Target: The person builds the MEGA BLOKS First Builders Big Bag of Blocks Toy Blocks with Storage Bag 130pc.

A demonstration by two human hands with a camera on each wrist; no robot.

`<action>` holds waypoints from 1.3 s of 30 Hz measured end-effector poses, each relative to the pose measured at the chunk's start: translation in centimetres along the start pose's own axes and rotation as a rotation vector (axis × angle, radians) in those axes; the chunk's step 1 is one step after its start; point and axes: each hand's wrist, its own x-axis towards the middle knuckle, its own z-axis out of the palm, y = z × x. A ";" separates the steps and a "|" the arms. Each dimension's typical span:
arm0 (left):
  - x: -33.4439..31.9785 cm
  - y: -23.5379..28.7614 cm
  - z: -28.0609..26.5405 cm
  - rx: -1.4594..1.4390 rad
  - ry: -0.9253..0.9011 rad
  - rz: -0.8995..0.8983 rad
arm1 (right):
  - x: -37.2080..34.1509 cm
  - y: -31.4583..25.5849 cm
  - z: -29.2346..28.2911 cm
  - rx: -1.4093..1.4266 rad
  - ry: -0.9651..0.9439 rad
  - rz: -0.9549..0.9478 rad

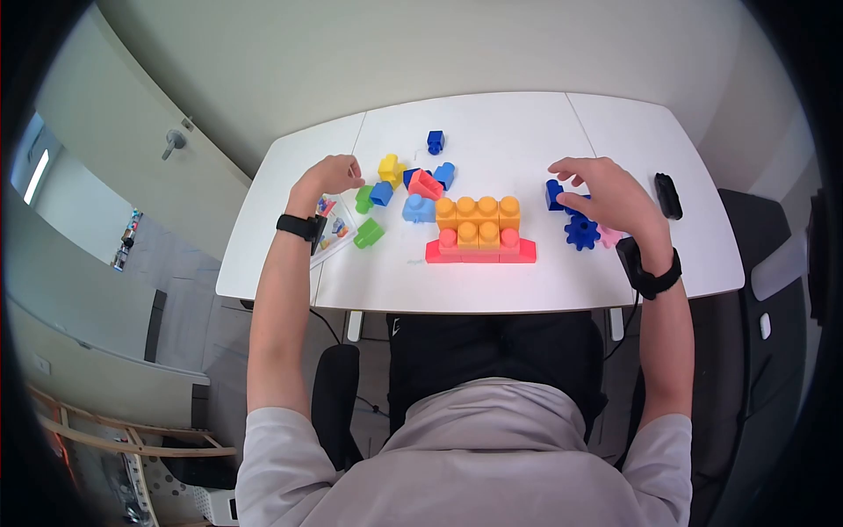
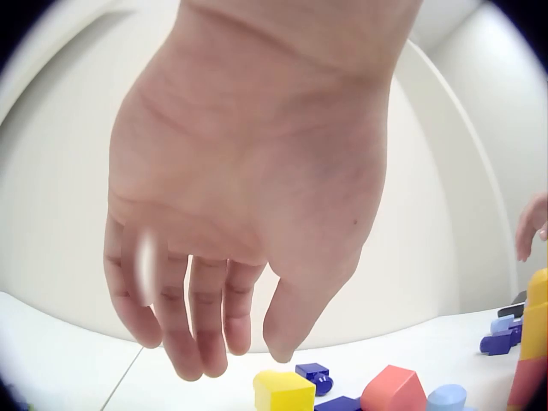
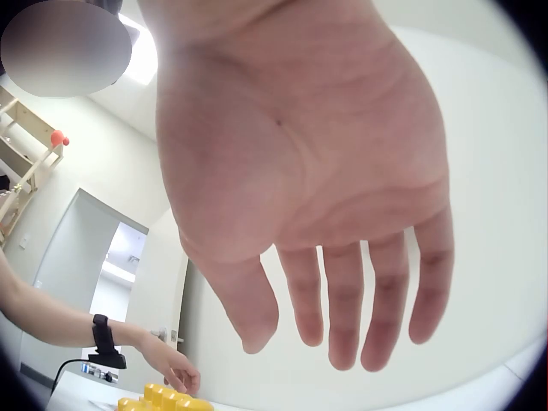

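Note:
My left hand hangs over the table's left part with loosely bent fingers, holding nothing. Nearest it are green blocks and a yellow block. In the left wrist view the bare palm shows above the yellow block and a red block. On the right, my right hand hovers with fingers spread loosely over a dark blue block and a blue gear. The right wrist view shows that palm bare too. Between the hands stands a stack of orange-yellow blocks on a red base.
Behind the stack lie a light blue block, a red block and a dark blue block. A picture sheet is under the left wrist. A pink piece sits by the gear; a black object lies far right.

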 end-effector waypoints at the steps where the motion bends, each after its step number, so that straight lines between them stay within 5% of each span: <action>1: -0.5 0.0 0.2 0.038 -0.048 -0.047 | 0.2 0.1 0.4 0.005 -0.002 0.002; 12: -2.2 0.2 1.7 0.127 -0.031 -0.135 | 1.2 0.5 2.3 0.007 -0.037 -0.045; 14: -1.6 -0.1 2.4 0.067 0.165 0.013 | 1.3 0.9 2.2 0.000 -0.030 -0.035; 20: 1.4 4.9 3.2 -0.018 0.339 -0.110 | 1.4 0.5 2.8 0.026 -0.040 -0.052; 27: 3.6 4.9 2.9 0.076 0.234 -0.080 | 1.5 0.1 3.0 0.057 -0.014 -0.104; 29: 2.7 5.7 1.9 -0.127 0.414 0.171 | 1.9 -0.3 3.2 0.131 0.036 -0.123; 34: -4.7 14.7 -1.2 -0.698 0.186 0.598 | 2.3 -2.9 4.5 0.438 0.254 -0.198; 39: -7.9 19.1 -2.7 -0.668 0.138 0.654 | 2.1 -4.6 5.6 0.613 0.336 -0.247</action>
